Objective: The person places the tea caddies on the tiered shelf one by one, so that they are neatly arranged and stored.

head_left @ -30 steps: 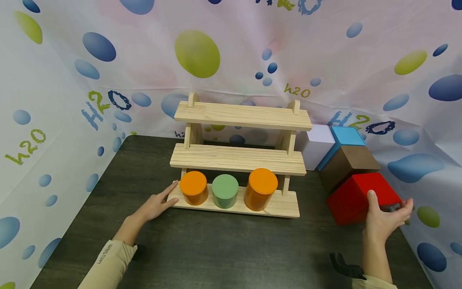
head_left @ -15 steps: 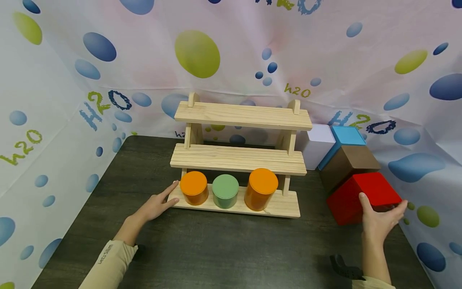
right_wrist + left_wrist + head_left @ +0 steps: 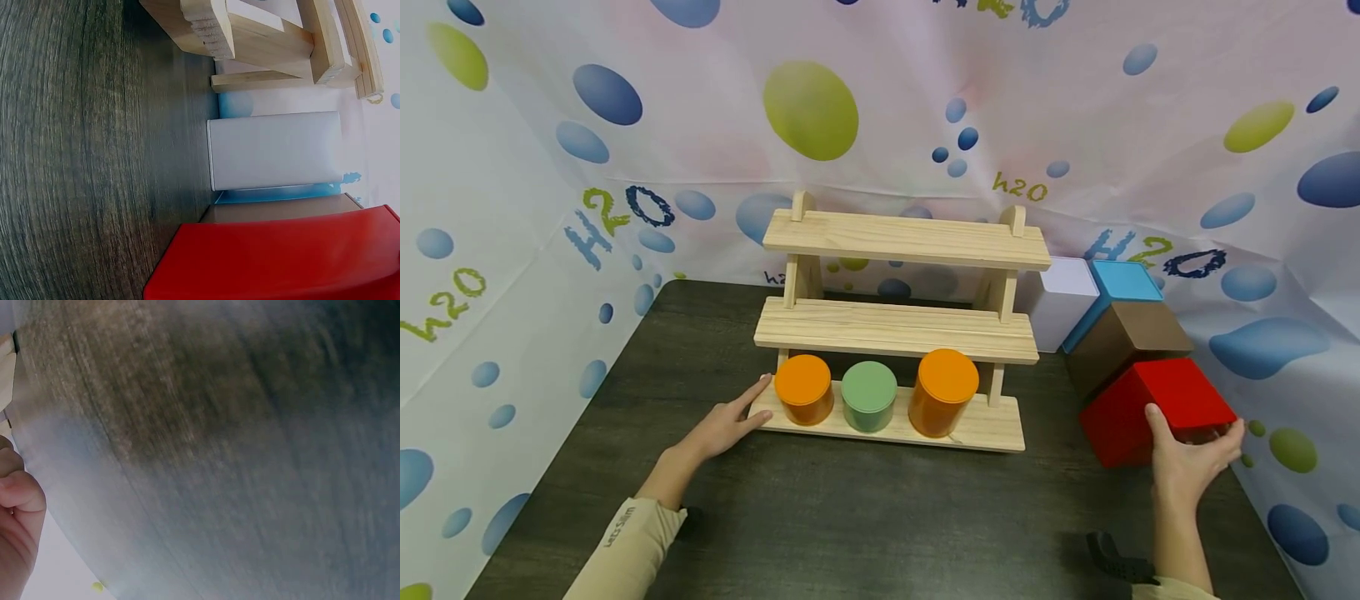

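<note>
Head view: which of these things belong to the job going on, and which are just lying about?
Likely in the job:
red box, held by the right hand
rack, touched by the left hand
perhaps short orange jar, green jar, tall orange jar, on the rack

Seemingly lying about, not in hand:
brown box, blue box, white box

Dk tbl [image 3: 887,517]: rack [image 3: 895,325], 4 boxes [image 3: 1112,350]

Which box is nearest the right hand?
The red box, with the right hand at its near side; the brown, blue and white boxes stand farther back.
</note>
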